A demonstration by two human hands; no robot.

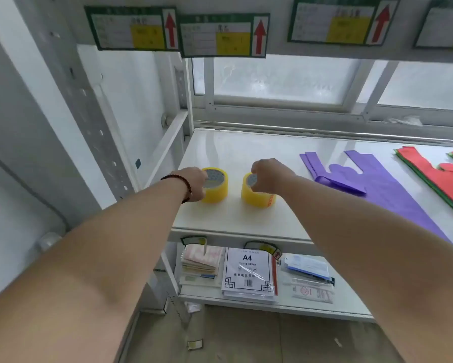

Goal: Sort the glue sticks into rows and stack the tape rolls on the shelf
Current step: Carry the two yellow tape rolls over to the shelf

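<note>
Two yellow tape rolls stand side by side on the white shelf [235, 153], near its front left corner. My left hand [194, 183] grips the left tape roll [217, 189] from its left side, fingers reaching into the core. My right hand [268, 176] holds the right tape roll [256, 197] from above and the right, thumb at its core. Both rolls rest flat on the shelf, a small gap between them. No glue sticks are in view.
Purple plastic bags [364, 179] lie flat to the right of the rolls, red bags [440, 174] farther right. A lower shelf holds an A4 paper pack [249, 273], envelopes and packets. A metal upright [94, 121] stands at left; labelled shelf edge overhead.
</note>
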